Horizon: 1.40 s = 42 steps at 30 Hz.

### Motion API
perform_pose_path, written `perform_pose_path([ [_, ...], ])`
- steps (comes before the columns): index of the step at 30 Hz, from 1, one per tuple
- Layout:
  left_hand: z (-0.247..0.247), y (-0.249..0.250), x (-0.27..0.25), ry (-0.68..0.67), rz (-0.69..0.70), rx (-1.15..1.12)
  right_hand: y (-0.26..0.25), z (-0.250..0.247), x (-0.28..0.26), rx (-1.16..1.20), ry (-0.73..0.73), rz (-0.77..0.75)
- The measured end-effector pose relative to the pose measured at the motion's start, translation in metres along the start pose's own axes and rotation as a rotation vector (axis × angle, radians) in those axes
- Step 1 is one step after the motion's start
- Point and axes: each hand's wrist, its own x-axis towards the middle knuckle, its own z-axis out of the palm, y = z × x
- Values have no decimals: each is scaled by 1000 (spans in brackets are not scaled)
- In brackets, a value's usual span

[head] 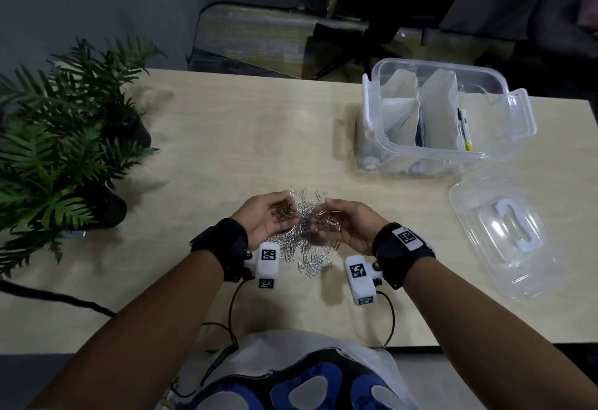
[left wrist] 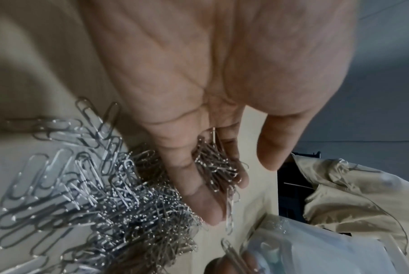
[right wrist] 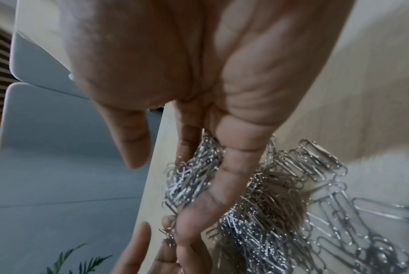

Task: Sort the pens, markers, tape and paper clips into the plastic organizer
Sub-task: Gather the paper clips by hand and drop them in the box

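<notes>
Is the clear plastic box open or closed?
Open. The plastic organizer has no top on; its lid lies on the table beside it.

My head camera looks down from high up at the desk (head: pixel 226 125) in front of me. Each wrist camera sits very close, looking along a palm to the fingers. All three see the same pile of paper clips (head: pixel 304 235) (left wrist: pixel 104 204) (right wrist: pixel 281 213).

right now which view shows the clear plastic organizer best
The head view: the clear plastic organizer box stands whole and open at the table's far right, white dividers and a pen visible inside. The left wrist view catches only a blurred clear plastic corner at the bottom, probably the organizer. The right wrist view shows none of it.
</notes>
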Motion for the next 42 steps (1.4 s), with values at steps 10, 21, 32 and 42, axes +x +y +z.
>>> perform_pose_path([
  [10,21,3,-2,11,37,76,-15,2,-13,-5,26,-84],
  [21,87,50,-8,-34,194,87,-86,14,-65,-53,-28,-229],
  [32,235,155,17,-86,379,365,-221,-29,-84,103,200,-503],
  [42,272,154,71,131,440,812,-249,-44,-29,-7,367,-424],
])
